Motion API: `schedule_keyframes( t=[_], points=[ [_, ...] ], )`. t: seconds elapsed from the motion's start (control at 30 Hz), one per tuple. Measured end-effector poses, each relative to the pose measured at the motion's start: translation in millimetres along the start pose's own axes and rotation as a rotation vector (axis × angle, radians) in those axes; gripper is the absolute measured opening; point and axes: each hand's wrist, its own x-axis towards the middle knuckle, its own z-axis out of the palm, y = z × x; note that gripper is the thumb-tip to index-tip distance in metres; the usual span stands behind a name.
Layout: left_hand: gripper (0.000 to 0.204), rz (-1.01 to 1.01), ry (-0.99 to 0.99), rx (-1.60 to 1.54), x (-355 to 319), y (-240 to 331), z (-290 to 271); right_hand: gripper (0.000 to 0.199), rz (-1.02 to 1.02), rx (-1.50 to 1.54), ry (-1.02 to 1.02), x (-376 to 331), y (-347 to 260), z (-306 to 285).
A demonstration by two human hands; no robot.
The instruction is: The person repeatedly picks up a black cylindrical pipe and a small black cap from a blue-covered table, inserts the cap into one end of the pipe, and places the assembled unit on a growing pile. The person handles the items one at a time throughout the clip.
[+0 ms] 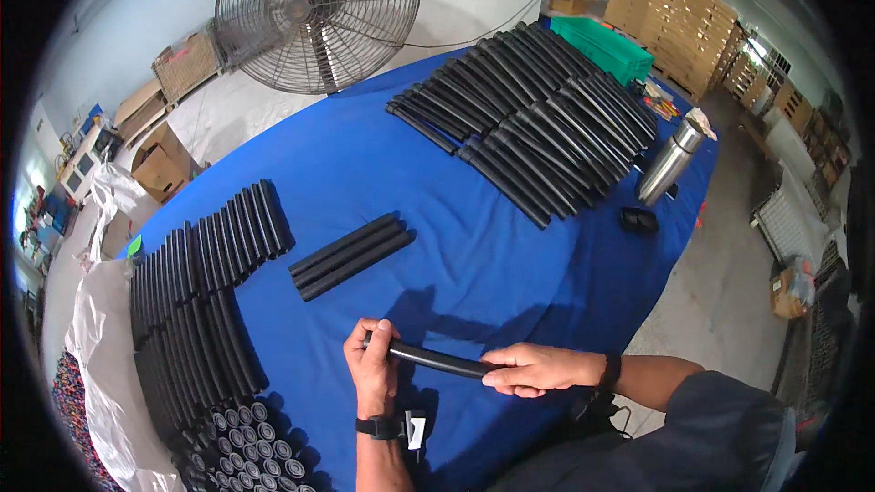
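Between my two hands a black tube is held slightly slanted over the near part of the blue-covered table. My left hand wraps round its left end, thumb on top. The right end sits in the closed fingers of my right hand. Beyond my left hand, three black tubes lie side by side on the blue cloth. Small black round parts with ringed ends stand grouped at the lower left.
Rows of black tubes lie along the left side, and a large pile of black tubes covers the far right. Near it are a steel flask, a black case and a green crate. A caged fan stands behind the table.
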Motion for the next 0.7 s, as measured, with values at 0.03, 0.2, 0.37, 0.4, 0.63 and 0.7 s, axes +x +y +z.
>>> schedule_keyframes(
  t=[0.03,0.2,0.37,0.4,0.63,0.7],
  points=[
    [0.023,0.007,0.001,0.002,0.1,0.1,0.2,0.026,-0.008,0.003,0.009,-0.6,-0.5,1.5],
    [0.019,-0.015,-0.002,-0.076,-2.5,4.7,3.9,0.028,-0.031,0.028,0.034,-1.1,-2.4,2.4],
    [0.013,-0.069,0.053,-0.035,-2.9,7.1,-0.7,0.039,-0.141,-0.363,0.156,2.2,-15.2,1.1],
    [0.013,-0.080,0.027,-0.037,-2.2,5.2,-0.2,0.040,-0.123,-0.373,0.178,-1.5,-19.0,0.3],
    [0.013,-0.120,0.010,-0.004,-1.1,-0.5,6.9,0.042,-0.216,-0.590,0.136,5.4,3.8,-17.3],
    [0.012,-0.092,0.016,-0.008,-1.8,-1.1,2.0,0.038,-0.320,-0.742,0.240,7.7,4.4,-13.3]
  ],
)
